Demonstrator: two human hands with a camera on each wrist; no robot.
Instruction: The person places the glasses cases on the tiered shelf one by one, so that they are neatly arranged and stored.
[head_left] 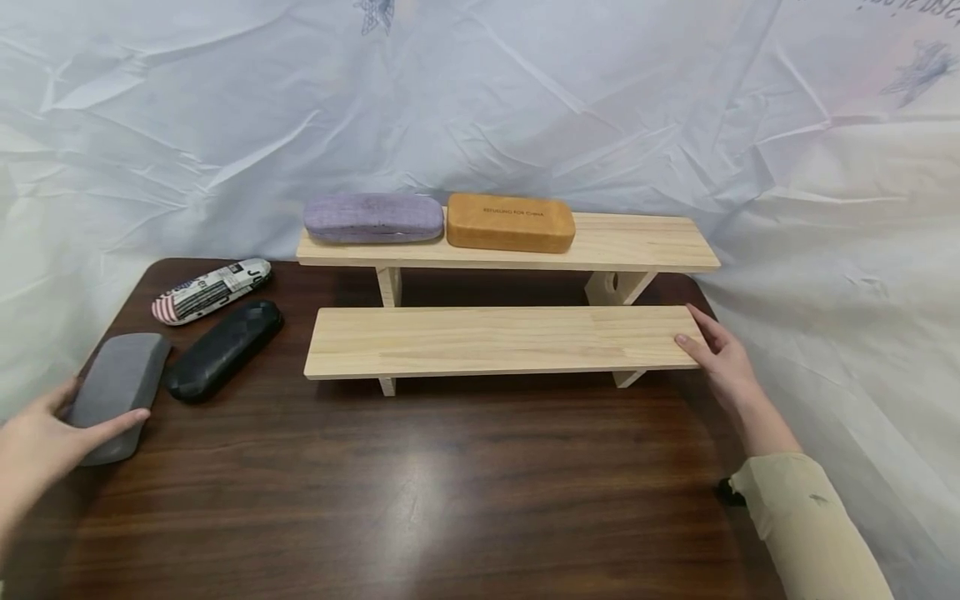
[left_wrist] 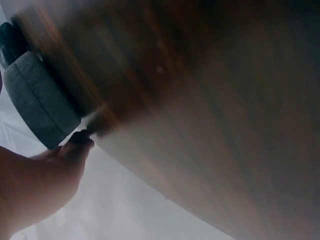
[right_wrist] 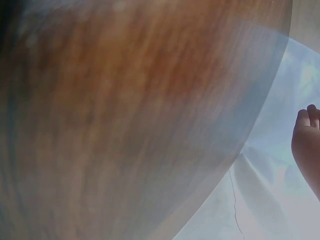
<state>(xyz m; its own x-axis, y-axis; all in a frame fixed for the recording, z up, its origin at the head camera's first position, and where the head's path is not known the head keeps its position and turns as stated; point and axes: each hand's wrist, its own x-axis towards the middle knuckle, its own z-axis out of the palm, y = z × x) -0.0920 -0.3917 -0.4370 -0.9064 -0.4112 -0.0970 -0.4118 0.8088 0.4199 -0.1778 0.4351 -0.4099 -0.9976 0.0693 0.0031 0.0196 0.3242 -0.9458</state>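
At the left table edge in the head view, my left hand holds a grey glasses case, thumb along its near side and fingers at its far side. The same grey case shows at the left of the left wrist view. My right hand grips the right end of the lower board of a two-tier wooden shelf, thumb on top; its other fingers are partly hidden. On the upper board stand a purple glasses case and, right beside it, a tan glasses case.
A black glasses case lies just right of the grey one, and a newspaper-print glasses case lies behind it. The dark wooden table has a rounded edge. White crinkled sheeting hangs behind and at both sides.
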